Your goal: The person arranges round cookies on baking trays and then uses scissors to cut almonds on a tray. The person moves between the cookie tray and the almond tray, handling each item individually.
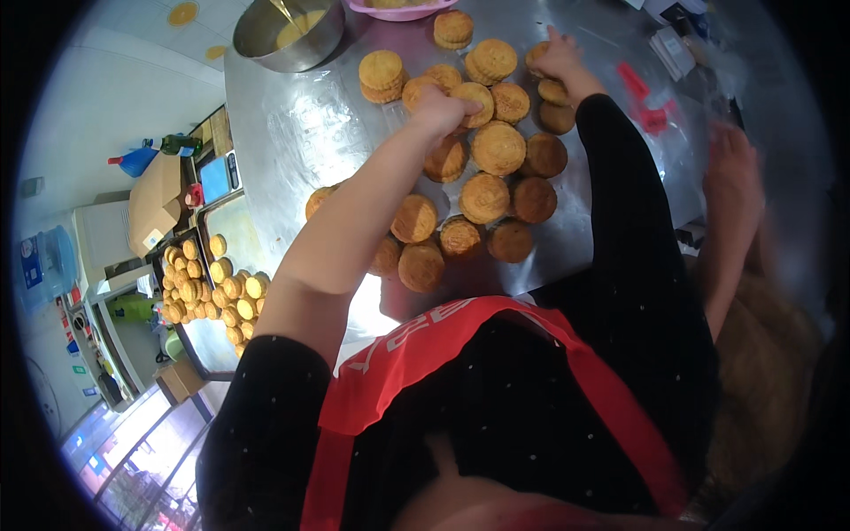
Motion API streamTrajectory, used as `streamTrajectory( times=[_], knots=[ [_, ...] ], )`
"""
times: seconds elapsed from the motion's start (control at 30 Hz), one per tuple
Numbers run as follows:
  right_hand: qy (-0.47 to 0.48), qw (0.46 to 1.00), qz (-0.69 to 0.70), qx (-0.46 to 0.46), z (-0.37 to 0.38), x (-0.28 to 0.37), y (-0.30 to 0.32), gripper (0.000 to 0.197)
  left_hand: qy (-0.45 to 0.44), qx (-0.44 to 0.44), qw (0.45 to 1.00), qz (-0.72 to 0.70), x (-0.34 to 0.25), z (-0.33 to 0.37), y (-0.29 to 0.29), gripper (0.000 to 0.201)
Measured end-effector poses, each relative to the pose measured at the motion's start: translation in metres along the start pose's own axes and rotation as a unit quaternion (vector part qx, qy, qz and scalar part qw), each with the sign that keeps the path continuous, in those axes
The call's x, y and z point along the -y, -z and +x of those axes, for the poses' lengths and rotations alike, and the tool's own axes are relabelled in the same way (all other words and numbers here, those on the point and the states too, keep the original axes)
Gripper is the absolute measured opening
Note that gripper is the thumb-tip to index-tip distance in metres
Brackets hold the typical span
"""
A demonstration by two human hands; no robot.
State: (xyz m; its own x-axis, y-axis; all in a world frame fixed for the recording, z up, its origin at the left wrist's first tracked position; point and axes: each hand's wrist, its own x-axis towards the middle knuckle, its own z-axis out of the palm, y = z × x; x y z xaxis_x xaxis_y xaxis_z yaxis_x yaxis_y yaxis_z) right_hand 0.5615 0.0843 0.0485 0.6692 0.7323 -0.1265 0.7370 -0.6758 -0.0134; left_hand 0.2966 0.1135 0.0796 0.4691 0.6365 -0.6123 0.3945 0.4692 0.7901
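Note:
Golden-brown round pastries (498, 148) lie in a loose cluster on the metal table, some stacked in pairs. My left hand (438, 113) reaches across the cluster, its fingers closed around a round pastry (475, 104) near the middle. At the far right edge of the group, my right hand (561, 64) grips another pastry (536, 58), with one finger raised. Below that hand lie a further pastry (553, 91) and a darker one (556, 118). My left forearm covers part of the near-left pastries.
A steel bowl (305, 55) of yellowish contents and a pink basin (403, 11) stand at the far edge of the metal table (292, 142). Baking trays (212, 345) with several pastries are at left, near a scale (215, 179). Red plastic pieces (651, 115) and another person's blurred arm (733, 203) are at right.

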Motion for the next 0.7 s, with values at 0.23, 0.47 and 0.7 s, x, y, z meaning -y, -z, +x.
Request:
streamTrajectory(
  times=[0.23,0.47,0.7],
  knots=[
    [0.114,0.940,0.186,-0.262,0.000,-0.007,0.018,0.068,-0.167,-0.038,0.813,0.557,0.009,0.034,-0.023,0.038],
    [0.301,0.887,0.142,-0.320,-0.070,0.054,0.088,0.056,-0.228,-0.127,0.920,0.293,0.010,-0.051,-0.011,0.045],
    [0.370,0.877,0.260,-0.164,-0.154,0.239,0.139,0.047,-0.459,-0.029,0.888,-0.005,0.069,-0.202,0.169,0.036]
  ],
)
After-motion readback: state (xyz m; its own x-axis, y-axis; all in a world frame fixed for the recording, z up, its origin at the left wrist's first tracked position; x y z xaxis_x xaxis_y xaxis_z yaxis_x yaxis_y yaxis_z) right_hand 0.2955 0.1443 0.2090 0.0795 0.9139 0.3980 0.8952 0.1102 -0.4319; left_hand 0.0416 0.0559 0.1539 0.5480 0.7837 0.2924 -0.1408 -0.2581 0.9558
